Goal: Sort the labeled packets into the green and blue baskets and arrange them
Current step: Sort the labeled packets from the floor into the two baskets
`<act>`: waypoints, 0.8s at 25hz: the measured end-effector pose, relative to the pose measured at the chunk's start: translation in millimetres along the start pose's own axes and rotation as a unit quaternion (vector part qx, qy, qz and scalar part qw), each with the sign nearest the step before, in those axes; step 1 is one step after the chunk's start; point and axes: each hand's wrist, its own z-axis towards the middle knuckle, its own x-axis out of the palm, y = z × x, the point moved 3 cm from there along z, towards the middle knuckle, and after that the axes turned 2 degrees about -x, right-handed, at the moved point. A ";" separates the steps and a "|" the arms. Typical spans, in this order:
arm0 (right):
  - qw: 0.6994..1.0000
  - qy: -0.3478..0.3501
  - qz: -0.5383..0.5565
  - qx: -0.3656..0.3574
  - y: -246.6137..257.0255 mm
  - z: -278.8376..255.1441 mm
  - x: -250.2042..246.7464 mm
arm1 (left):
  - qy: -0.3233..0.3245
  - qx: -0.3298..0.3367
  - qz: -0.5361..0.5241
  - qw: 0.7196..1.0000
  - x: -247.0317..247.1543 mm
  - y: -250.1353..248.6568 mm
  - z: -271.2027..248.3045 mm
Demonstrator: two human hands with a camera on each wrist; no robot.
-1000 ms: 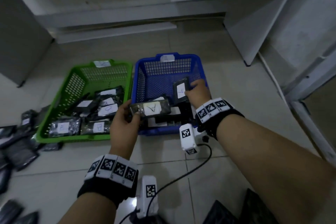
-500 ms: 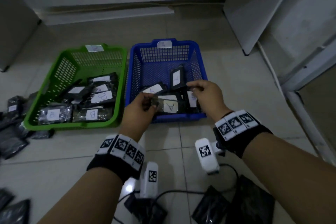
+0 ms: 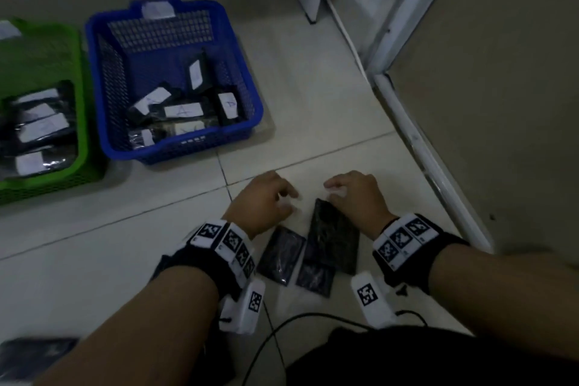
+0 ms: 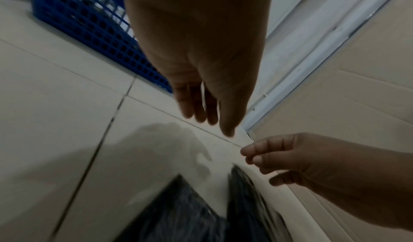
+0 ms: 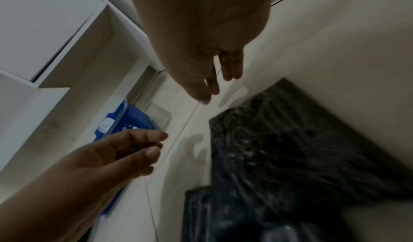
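The blue basket (image 3: 185,145) holds several dark packets with white labels, and the green basket (image 3: 82,135) at the left edge holds several more. On the floor tiles near me lie three dark packets with no label showing: a large one (image 3: 333,241), one to its left (image 3: 282,255) and a small one (image 3: 315,279) below. My left hand (image 3: 291,200) hovers just above the left packet's far end, fingers relaxed and empty. My right hand (image 3: 333,189) hangs over the large packet's top corner, loosely curled and holding nothing. The wrist views show both hands (image 4: 208,115) (image 5: 214,86) empty above the packets (image 5: 290,139).
A white door frame and sill (image 3: 423,150) run down the right side, close to my right hand. A black cable (image 3: 282,323) trails over the tiles by my wrists. Another dark packet (image 3: 31,354) lies at the bottom left, and a white cabinet (image 5: 44,24) stands behind the baskets.
Both hands left the blue basket, with the A packet left inside it, and pulled back to the dark packets on the near floor. The head view swung right and down.
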 end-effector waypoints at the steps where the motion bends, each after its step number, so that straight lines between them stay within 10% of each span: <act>1: 0.998 0.034 -0.045 0.018 -8.0 -9.4 2.6 | 0.073 -0.014 0.035 0.997 12.2 -0.5 -2.0; 10: 0.977 0.166 -0.131 0.027 2.8 -32.1 8.7 | 0.191 -0.078 0.177 0.962 24.7 14.9 -29.0; 20: 0.938 0.137 0.278 -0.156 151.9 42.9 -51.2 | 0.072 -0.179 -0.280 0.940 -153.1 55.6 -51.0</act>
